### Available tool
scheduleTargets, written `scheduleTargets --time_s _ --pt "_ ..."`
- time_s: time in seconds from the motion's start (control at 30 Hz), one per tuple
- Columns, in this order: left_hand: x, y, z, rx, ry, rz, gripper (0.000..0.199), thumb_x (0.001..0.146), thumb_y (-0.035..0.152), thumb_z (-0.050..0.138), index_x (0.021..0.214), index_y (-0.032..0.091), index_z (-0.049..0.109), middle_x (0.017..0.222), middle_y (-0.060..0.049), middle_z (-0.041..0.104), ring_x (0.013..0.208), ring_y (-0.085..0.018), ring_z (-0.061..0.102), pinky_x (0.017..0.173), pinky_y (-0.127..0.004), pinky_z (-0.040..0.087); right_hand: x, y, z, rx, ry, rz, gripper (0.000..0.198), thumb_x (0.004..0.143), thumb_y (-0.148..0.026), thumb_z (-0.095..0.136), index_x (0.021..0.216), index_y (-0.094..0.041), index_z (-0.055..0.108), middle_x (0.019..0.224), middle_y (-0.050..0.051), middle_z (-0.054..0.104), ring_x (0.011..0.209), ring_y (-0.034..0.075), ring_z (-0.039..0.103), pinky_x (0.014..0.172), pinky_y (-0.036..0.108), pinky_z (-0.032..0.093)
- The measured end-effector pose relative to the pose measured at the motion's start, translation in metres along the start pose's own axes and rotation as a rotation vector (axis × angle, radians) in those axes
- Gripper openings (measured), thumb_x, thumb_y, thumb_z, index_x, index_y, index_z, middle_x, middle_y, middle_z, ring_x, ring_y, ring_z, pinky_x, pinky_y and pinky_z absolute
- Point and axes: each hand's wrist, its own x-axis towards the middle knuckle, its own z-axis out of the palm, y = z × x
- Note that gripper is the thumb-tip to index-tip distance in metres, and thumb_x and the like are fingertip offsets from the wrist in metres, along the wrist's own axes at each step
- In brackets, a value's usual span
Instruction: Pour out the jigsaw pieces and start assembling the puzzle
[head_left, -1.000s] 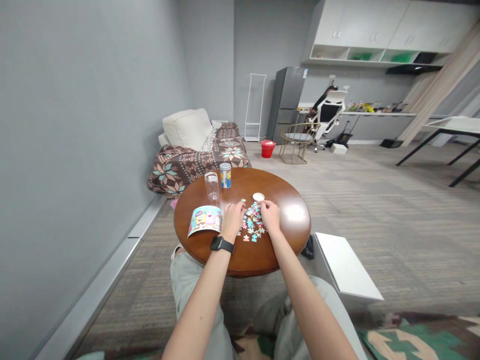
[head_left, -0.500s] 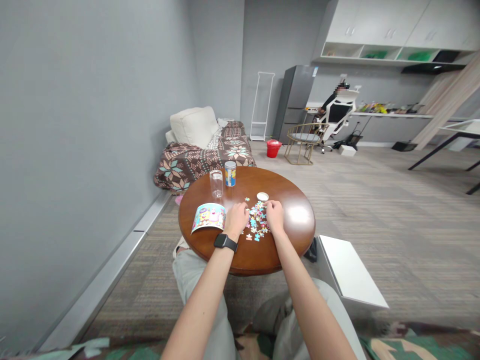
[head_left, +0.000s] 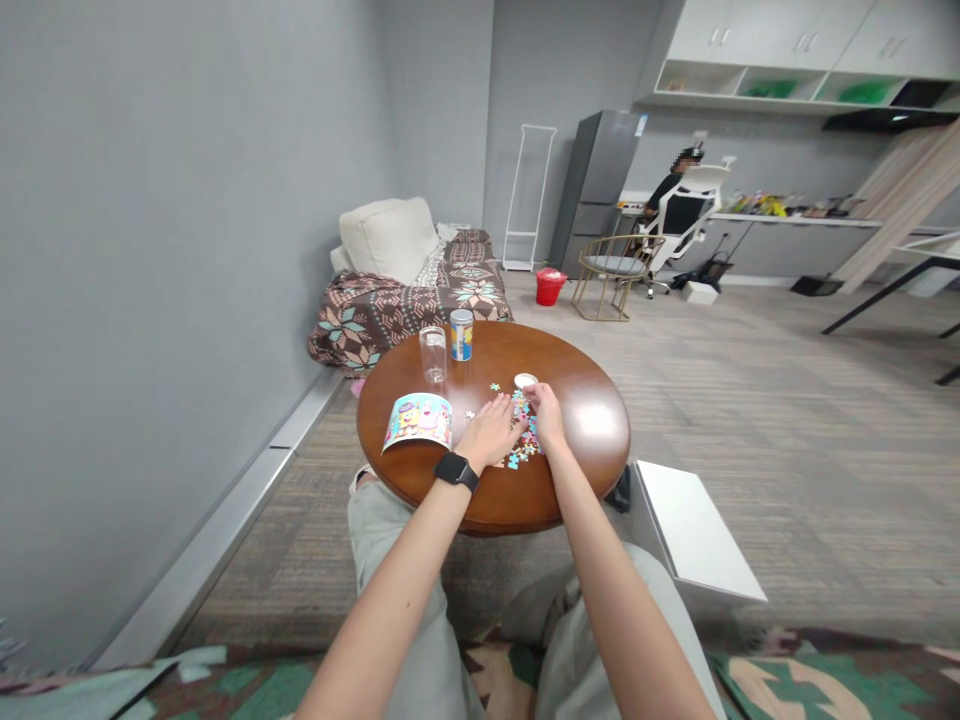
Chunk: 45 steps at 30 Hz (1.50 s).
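On a round brown wooden table (head_left: 480,505) lies a heap of small colourful jigsaw pieces (head_left: 520,410). My left hand (head_left: 491,432) rests over the heap's left side, open, its fingers stretched out and covering some pieces. Curved around the right edge of the heap is my right hand (head_left: 546,412), fingers bent but loose, with nothing visible held. A white round lid (head_left: 526,381) lies just beyond my right fingertips. To the left, a curved cartoon picture sheet (head_left: 418,419) lies on the table. One loose piece (head_left: 495,386) sits apart from the heap.
Toward the back of the table stand a clear glass (head_left: 433,358) and a printed tin (head_left: 462,338). Beyond is a sofa (head_left: 405,290) with a patterned cover. A white box (head_left: 697,525) stands at the table's right. Further off, a person (head_left: 664,190) sits in an office chair.
My left hand has slid right, onto the pieces, with its fingers straightening out. My right hand stays at the heap's right edge, fingertips shifted slightly. The view has tilted a little downward.
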Motion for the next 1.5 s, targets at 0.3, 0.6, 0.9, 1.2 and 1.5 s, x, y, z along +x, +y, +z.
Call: scheduleTargets --time_s 0.3,0.6,0.9,1.2,1.5 --pt "-0.007 0.003 -0.009 -0.066 -0.075 0.261 0.088 0.083 0.062 0.063 0.15 0.01 0.04 0.16 -0.018 0.036 0.152 -0.027 0.029 0.127 -0.041 0.02 0.0 -0.005 -0.005 0.209 0.216 0.106 0.025 0.079 -0.04 0.036 0.08 -0.023 0.054 0.098 0.006 0.067 0.097 0.02 0.065 0.087 0.033 0.053" --pt "-0.001 -0.001 -0.005 -0.023 0.033 0.107 0.054 0.095 0.04 0.053 0.143 0.016 0.048 0.155 -0.014 0.046 0.148 -0.024 0.037 0.124 -0.043 0.025 0.0 -0.009 -0.008 0.151 0.276 0.197 0.024 0.08 -0.037 0.03 0.076 -0.023 0.049 0.091 0.006 0.066 0.087 0.02 0.067 0.077 0.031 0.053" --pt "-0.007 -0.006 -0.017 -0.139 0.064 0.087 0.067 0.084 0.048 0.068 0.14 0.016 0.051 0.152 -0.015 0.049 0.145 -0.028 0.042 0.124 -0.047 0.026 -0.02 -0.037 -0.01 -0.391 0.229 0.075 0.035 0.085 -0.029 0.03 0.054 -0.025 0.046 0.061 0.005 0.061 0.066 0.021 0.052 0.068 0.032 0.038" --pt "-0.005 -0.013 -0.016 -0.159 0.015 0.062 0.071 0.077 0.052 0.076 0.134 0.016 0.054 0.149 -0.016 0.052 0.143 -0.029 0.044 0.125 -0.05 0.024 -0.023 -0.044 -0.01 -0.154 0.046 0.241 0.031 0.086 -0.026 0.034 0.059 -0.026 0.048 0.044 -0.001 0.055 0.043 0.018 0.053 0.054 0.028 0.041" --pt "-0.004 -0.009 -0.009 0.071 0.158 -0.225 0.049 0.101 0.044 0.04 0.13 0.007 0.056 0.151 -0.023 0.047 0.148 -0.032 0.036 0.121 -0.048 0.031 -0.025 -0.048 -0.012 -0.246 0.025 0.082 0.042 0.087 -0.027 0.034 0.046 -0.025 0.046 0.045 0.002 0.056 0.047 0.017 0.054 0.058 0.027 0.044"
